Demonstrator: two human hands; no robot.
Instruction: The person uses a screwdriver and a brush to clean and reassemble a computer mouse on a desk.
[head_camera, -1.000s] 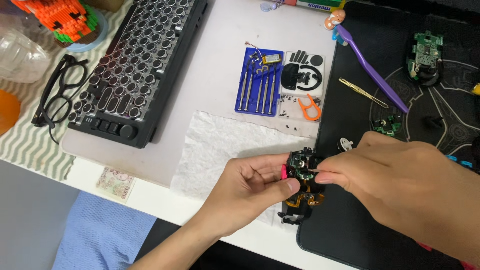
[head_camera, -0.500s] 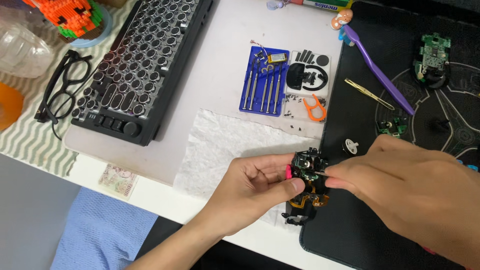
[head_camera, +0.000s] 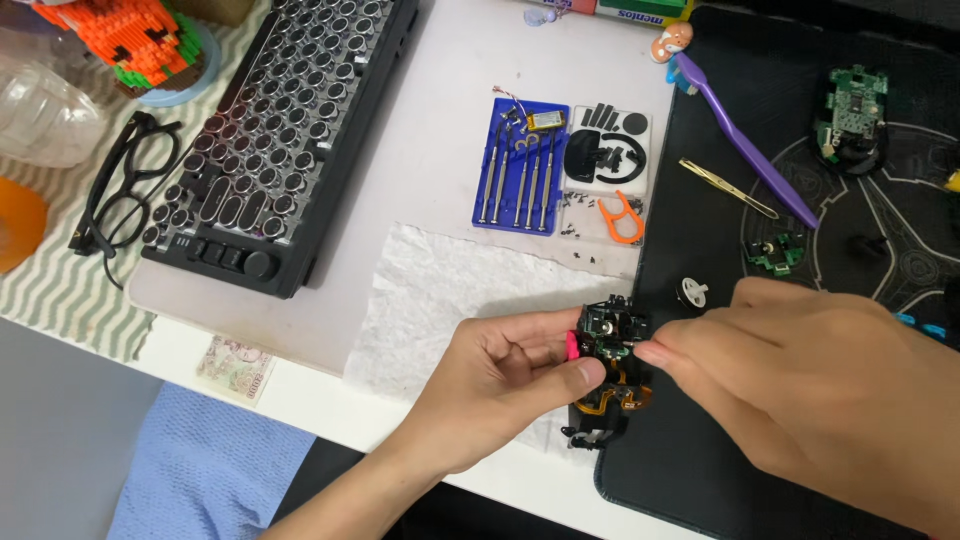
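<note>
A small black electronic assembly (head_camera: 610, 345), with a green circuit board on top and an orange flex ribbon curling beneath it, is held at the near edge of the table (head_camera: 430, 130), just where the crinkled white paper towel (head_camera: 440, 290) meets the black rubbery mat (head_camera: 800, 440). The left hand (head_camera: 500, 385) is brought in from below with the wrist angled upward; its grip is closed on the assembly, the thumb pressed along the lower left side and the curled fingers against a small pink part. The right hand (head_camera: 810, 390) is extended from the right, palm down, and its fingertips (head_camera: 655, 352) are pinched against the right edge of the assembly, so this grip is closed on it too.

A white toothed wheel (head_camera: 691, 292) is seen on the mat just beyond the hands. Farther back, a blue tray of slim steel screwdrivers (head_camera: 520, 170), an orange plastic pry tool (head_camera: 622, 217) and scattered tiny screws are laid out. A purple toothbrush (head_camera: 745, 140) and brass tweezers (head_camera: 728, 188) lie on the mat, with a green circuit board (head_camera: 852, 105) at its far side. A black keyboard with round keys (head_camera: 270, 120) and black-framed glasses (head_camera: 120, 200) are placed to the left.
</note>
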